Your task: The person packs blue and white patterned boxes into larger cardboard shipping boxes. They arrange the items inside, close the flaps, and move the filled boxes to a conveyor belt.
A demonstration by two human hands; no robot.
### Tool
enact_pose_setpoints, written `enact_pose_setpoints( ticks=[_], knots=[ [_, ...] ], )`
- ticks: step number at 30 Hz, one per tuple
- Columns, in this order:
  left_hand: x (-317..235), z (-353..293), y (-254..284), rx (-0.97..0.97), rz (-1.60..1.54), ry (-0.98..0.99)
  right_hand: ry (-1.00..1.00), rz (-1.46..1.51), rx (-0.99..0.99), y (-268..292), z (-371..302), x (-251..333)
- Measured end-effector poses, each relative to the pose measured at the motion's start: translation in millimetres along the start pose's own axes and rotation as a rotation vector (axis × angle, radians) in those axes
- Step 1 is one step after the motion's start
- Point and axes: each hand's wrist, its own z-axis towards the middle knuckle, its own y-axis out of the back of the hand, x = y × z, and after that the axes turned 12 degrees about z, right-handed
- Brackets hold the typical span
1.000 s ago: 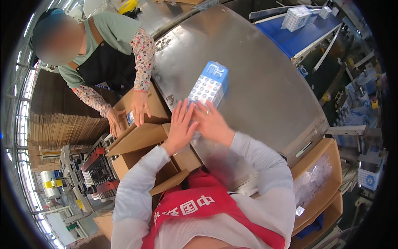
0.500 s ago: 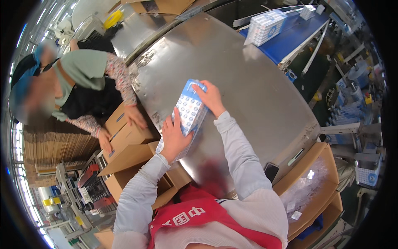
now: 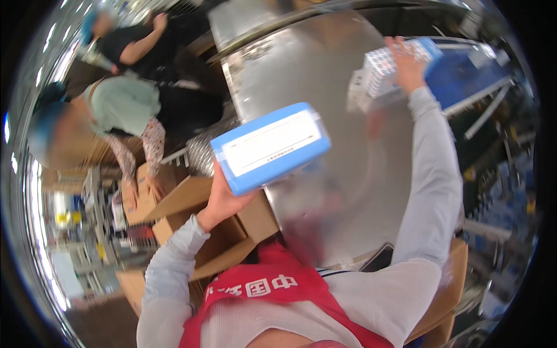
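A blue box with a broad white label (image 3: 272, 148) is held up over the metal table, tilted, its label facing me. My left hand (image 3: 223, 197) grips its lower left end; some fingers are hidden behind it. Far to the right, my right hand (image 3: 409, 66) reaches over a white box with a blue pattern (image 3: 380, 72) at the end of the blue belt. Its fingers curl over the top of that box and are a little blurred. Clear film seems to wrap the boxes.
An open cardboard carton (image 3: 223, 240) stands by my left forearm. Beyond it a co-worker's hands (image 3: 154, 185) rest on another carton. The metal table (image 3: 348, 191) lies in front of me, the blue belt (image 3: 470, 78) at far right. A dark phone (image 3: 377, 258) lies near my right elbow.
My left hand has raised and turned its box, so a blue labelled side now shows. My right hand has let go of it and moved far right onto the box at the belt.
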Motion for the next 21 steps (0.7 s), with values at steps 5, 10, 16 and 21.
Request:
enact_pose_setpoints(
  ticks=[5,10,16,21],
  knots=[
    [-39,-33,20,-0.082,0.010,-0.049,0.113,-0.073,0.367,-40,35,42],
    [-55,-78,74,0.006,-0.007,0.078,0.425,0.424,0.193,-24,-7,155],
    [-18,-177,142,-0.103,0.045,0.242,0.052,0.876,0.539,-5,-88,146],
    [62,-246,126,-0.086,0.680,0.155,-0.840,2.152,1.036,36,-135,229]
  ],
)
